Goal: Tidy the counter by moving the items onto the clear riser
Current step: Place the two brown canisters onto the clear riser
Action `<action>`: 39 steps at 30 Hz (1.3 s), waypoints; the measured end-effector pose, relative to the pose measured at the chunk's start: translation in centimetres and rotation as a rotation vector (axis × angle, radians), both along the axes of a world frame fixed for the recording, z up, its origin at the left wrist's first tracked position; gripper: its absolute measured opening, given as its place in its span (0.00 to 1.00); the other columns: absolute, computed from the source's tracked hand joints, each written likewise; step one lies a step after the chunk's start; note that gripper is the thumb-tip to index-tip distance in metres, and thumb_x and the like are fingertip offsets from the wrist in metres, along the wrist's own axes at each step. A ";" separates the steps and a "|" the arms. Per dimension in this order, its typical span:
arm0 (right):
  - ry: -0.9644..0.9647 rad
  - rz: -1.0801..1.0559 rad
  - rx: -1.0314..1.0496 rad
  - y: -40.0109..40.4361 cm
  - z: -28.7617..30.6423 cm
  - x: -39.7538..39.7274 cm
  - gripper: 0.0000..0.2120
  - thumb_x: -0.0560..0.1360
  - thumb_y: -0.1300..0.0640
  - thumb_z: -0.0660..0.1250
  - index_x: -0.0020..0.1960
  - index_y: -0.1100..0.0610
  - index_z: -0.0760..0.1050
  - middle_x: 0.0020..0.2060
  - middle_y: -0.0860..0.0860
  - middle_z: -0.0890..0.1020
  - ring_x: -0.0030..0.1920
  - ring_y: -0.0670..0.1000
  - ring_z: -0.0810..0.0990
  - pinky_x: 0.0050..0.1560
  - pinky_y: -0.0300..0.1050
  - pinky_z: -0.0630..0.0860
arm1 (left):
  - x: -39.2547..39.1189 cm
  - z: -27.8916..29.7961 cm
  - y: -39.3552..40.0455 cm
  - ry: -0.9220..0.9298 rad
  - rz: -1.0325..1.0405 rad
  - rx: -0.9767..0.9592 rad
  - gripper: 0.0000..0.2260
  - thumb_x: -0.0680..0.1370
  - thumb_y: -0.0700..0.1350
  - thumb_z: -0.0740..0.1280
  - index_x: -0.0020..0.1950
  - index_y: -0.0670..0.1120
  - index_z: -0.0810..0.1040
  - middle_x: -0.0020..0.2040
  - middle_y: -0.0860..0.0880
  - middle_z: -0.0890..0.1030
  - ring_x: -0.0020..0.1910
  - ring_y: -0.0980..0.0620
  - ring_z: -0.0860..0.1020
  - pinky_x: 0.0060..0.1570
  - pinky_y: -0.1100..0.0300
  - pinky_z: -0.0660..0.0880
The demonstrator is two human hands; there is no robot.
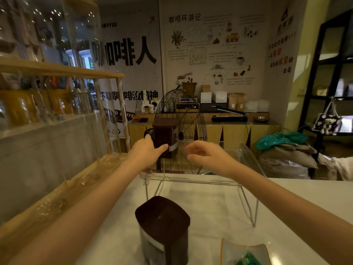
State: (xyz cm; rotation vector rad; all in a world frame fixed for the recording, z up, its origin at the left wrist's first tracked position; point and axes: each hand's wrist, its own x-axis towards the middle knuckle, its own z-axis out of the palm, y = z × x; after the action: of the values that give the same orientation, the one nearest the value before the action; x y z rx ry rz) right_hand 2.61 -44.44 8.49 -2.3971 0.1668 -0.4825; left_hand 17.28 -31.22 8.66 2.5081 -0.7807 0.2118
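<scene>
A clear riser [193,181] with thin wire legs stands on the white counter [286,197]. A dark brown canister [165,133] with a white label band stands on the riser's left end. My left hand [146,153] is wrapped around its lower left side. My right hand [205,155] hovers just right of the canister, fingers curled loosely and holding nothing. A second brown canister [164,230] with a dark lid stands on the counter in front of the riser. At the bottom right lies a small glass dish [246,252] with something green in it.
A wooden shelf with glass jars [38,104] and a tall clear panel [86,92] line the left side. Behind the riser stands a black wire fan [189,131]. A wooden sideboard [235,131] with boxes runs along the back wall. Bags [282,152] pile at the right.
</scene>
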 end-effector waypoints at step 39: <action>0.261 0.270 0.083 6.2 -8.1 -7.1 0.25 0.67 0.59 0.73 0.62 0.54 0.72 0.54 0.55 0.83 0.51 0.51 0.82 0.56 0.47 0.79 | -15.8 -9.5 10.4 0.271 -0.158 -0.592 0.35 0.59 0.47 0.78 0.64 0.54 0.70 0.61 0.53 0.76 0.58 0.55 0.73 0.58 0.58 0.75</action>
State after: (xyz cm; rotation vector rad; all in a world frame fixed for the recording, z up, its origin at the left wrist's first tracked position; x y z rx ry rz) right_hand -4.46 -38.25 0.39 -2.3467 -0.0223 -0.0364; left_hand 1.46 -20.81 -0.84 1.8606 -0.6782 0.0355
